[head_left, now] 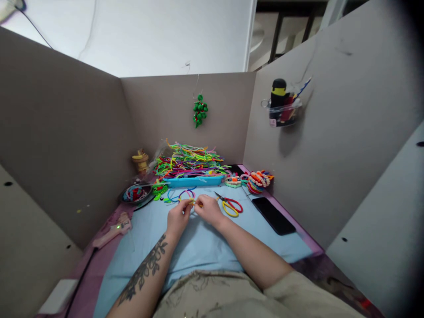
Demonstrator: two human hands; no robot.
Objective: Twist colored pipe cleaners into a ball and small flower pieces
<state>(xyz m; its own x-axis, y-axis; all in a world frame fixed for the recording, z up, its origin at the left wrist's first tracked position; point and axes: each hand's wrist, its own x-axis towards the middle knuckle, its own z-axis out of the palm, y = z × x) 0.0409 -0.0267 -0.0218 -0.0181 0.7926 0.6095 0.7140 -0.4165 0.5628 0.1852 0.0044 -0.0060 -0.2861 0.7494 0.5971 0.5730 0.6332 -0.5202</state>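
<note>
Yellow strand [192, 202] sits between your two hands, over the light blue cloth [149, 236] in the middle of the bench. Your left hand [179, 216] has thumb and forefinger pinched together on it, and your right hand [209, 210] seems to pinch it just beside; the exact grip of those right fingers is partly hidden. Gripping so small a piece from both sides probably gives you fine control. Just beyond your fingers lie coloured loops [186, 191]; whether the strand joins them, you cannot tell from here. The scissors [225, 201] lie just right of your right hand, handles towards you, presumably for an easy pick-up. Farther off, the blue tray [195, 181] fronts a heap of bright strands [190, 160], likely to hold stock within reach. The phone [274, 216] at right and the glue gun [114, 231] at left both leave your middle working space free.
</note>
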